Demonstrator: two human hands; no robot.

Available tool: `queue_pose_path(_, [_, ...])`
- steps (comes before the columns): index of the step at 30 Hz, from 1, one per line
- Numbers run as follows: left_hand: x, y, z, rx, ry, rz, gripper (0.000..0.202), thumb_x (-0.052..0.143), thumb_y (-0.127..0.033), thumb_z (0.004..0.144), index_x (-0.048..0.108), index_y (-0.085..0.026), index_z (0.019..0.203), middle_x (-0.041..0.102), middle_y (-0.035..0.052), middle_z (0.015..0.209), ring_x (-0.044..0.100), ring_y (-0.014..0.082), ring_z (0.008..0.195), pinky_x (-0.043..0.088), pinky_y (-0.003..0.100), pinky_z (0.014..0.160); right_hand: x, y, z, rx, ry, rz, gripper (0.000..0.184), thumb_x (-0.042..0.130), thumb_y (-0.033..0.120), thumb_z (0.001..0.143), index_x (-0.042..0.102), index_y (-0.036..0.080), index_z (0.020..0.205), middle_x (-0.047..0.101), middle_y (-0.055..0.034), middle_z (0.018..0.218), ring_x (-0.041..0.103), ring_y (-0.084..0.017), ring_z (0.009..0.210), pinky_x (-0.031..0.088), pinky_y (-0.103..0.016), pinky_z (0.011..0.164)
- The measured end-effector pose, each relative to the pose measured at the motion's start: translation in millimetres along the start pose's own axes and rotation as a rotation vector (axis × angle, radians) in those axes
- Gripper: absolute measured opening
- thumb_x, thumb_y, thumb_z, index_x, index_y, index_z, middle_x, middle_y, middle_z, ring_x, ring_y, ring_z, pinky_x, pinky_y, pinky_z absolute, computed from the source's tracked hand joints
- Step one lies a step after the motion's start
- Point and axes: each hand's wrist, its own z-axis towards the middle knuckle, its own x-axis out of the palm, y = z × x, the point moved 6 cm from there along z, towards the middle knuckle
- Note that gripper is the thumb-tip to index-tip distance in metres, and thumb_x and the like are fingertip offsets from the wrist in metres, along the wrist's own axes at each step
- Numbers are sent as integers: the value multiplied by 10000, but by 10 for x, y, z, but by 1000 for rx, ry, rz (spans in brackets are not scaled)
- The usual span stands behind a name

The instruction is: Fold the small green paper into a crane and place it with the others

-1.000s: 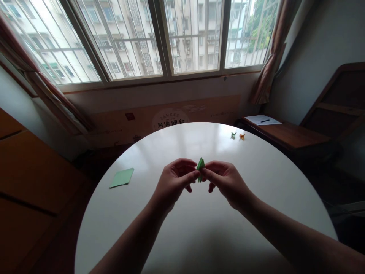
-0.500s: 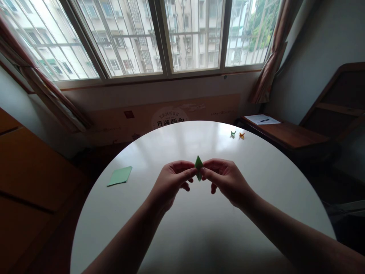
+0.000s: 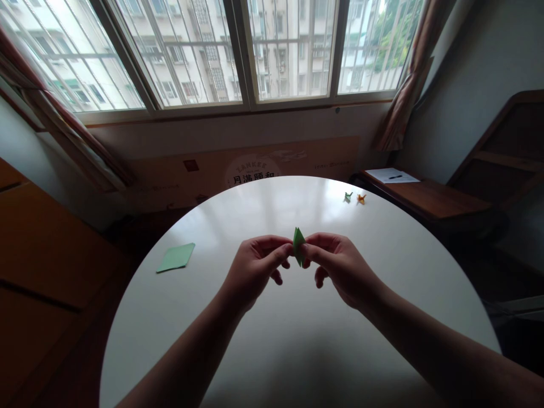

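A small green folded paper (image 3: 298, 245), diamond-shaped and upright, is held above the white table between my two hands. Its upper tip shows two layers slightly parted. My left hand (image 3: 258, 265) pinches its left corner between thumb and forefinger. On the opposite corner, the thumb and fingers of my right hand (image 3: 337, 262) are closed, with the thumb over the near face. The other fingers of both hands curl loosely below. Parts of the paper's side corners are hidden by the fingertips.
On the round white table (image 3: 255, 362), light-green paper sheets (image 3: 175, 258) lie at the left. Two tiny folded paper figures, one green (image 3: 348, 196) and one orange (image 3: 361, 198), stand near the far right edge. Beyond is a wooden bench (image 3: 442, 197) bearing a white paper (image 3: 391, 175) and a pen.
The folded paper has turned slightly, so its top layers now show parted. Both hands keep their pinch on it. The view has shifted a little.
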Motion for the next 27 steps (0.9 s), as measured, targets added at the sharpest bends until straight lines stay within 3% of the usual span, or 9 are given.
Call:
queue_pose_path(10, [26, -156, -86, 219, -96, 354, 172, 696, -242, 827, 756, -129, 943, 707, 61, 757, 613, 156, 646, 497, 192, 420, 8, 25, -8, -61, -23, -42, 219, 774, 344, 791, 768, 169, 921, 662, -32, 729, 591, -148, 655, 448, -173, 390])
queue_pose_path(17, [52, -80, -45, 124, 16, 134, 214, 748, -311, 803, 746, -124, 906, 681, 54, 712, 603, 154, 631, 493, 187, 396, 8, 65, -33, -111, -35, -102, 227, 760, 381, 807, 740, 165, 876, 669, -40, 741, 600, -158, 654, 459, -191, 389])
queue_pose_path(21, [45, -34, -26, 80, 8, 78, 225, 788, -321, 766, 748, -123, 865, 679, 54, 702, 589, 143, 610, 475, 179, 386, 3, 67, -41, -120, -49, -137, 248, 775, 403, 789, 737, 163, 842, 663, -39, 729, 598, -155, 633, 467, -200, 389])
queue_pose_path(27, [38, 22, -8, 8, -16, 16, 252, 804, -364, 751, 764, -135, 847, 684, 50, 685, 570, 126, 576, 439, 162, 373, -6, 56, -38, -119, -26, -124, 271, 777, 397, 787, 768, 167, 930, 672, -38, 732, 606, -155, 635, 473, -198, 388])
